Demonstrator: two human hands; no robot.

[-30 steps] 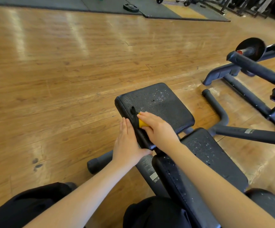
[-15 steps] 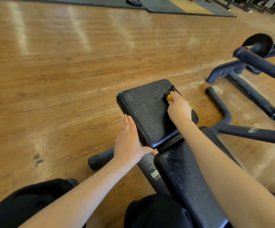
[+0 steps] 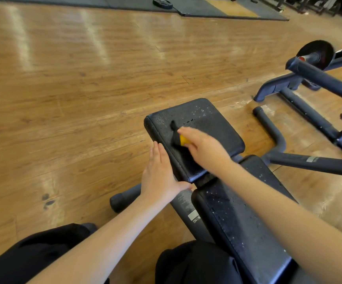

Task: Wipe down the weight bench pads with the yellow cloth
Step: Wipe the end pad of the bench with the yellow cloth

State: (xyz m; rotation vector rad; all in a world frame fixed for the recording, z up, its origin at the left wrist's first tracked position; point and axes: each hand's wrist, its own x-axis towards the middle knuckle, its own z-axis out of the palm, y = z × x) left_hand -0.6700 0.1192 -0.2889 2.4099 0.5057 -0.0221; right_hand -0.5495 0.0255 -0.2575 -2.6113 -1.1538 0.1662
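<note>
The black seat pad (image 3: 213, 128) of the weight bench lies in front of me, speckled with white droplets. My right hand (image 3: 202, 149) rests on the pad's left half and holds the yellow cloth (image 3: 184, 140), of which only a small corner shows past the fingers. My left hand (image 3: 158, 177) lies flat with straight fingers against the pad's left side edge. The long back pad (image 3: 239, 218) runs from the seat toward me, also dotted with droplets.
The bench frame (image 3: 301, 160) and a black foot bar (image 3: 268, 128) stretch to the right. A rack with a weight plate (image 3: 317, 52) stands at the far right. Wooden floor (image 3: 73, 89) spreads to the left. My black-clad knees (image 3: 43, 257) fill the bottom edge.
My right hand has swept the cloth from the seat pad's far right corner back to its left half. The left hand has stayed against the pad's side.
</note>
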